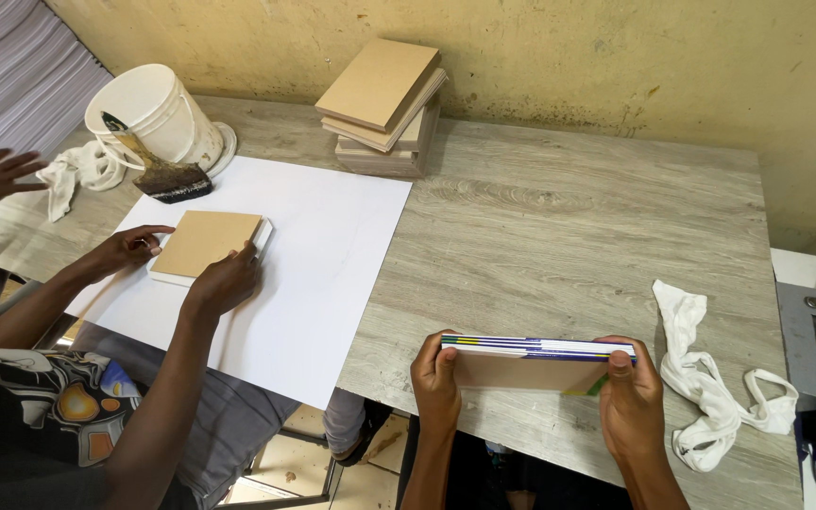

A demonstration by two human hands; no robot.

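Clamped at both ends: left hand [436, 378] and right hand [631, 401] pinching a book block [531, 364] with a striped spine edge, held on edge over the grey wooden table [559, 227] at six o'clock. White rag [710, 397] lying just beside, at three o'clock. Over at nine o'clock, a co-worker's hands [219, 281] pressing a brown board [205, 243] on white paper [323, 246]. Bucket [158, 113] with brush [167, 175] at ten o'clock, stacked boards [384, 104] at twelve.

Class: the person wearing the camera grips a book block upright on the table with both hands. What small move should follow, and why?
Probably tap the book block on the table to square it: left hand and right hand hold its ends, edge-up.
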